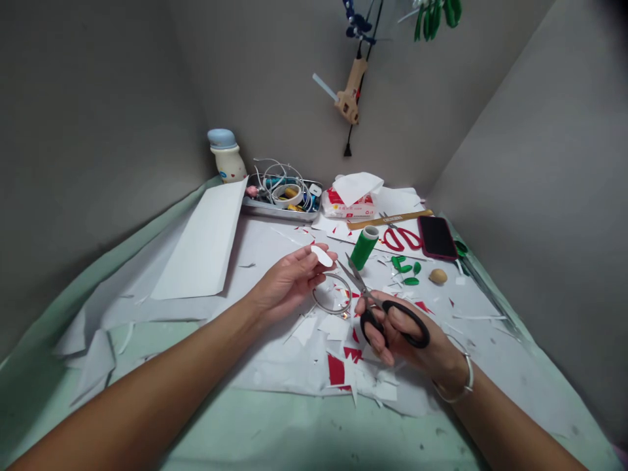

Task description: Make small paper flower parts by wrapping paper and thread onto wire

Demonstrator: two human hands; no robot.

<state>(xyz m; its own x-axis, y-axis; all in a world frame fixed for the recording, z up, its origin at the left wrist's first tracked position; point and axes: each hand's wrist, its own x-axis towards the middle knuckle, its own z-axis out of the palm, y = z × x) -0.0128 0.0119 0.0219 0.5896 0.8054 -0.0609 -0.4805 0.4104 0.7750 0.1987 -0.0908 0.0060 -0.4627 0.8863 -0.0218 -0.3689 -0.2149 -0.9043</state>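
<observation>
Between the thumb and fingers of my left hand (292,278) is a small white paper piece (322,256) with a rounded outline. My right hand (397,333) has its fingers through the handles of black-handled scissors (366,288). Their blades are parted and point up and left, close to the paper piece but apart from it. Below my left fingertips a thin round ring (314,302) lies on the covered table. A spool of green thread (363,250) stands just beyond the blades. White and red paper scraps (336,370) are scattered beneath my hands.
A metal tray (279,212) of wire and tape sits at the back, beside a tissue pack (349,204). Red-handled scissors (394,239), a phone (437,237), green leaf shapes (411,281) and a folded white sheet (201,242) lie around. A glue gun (350,98) hangs above.
</observation>
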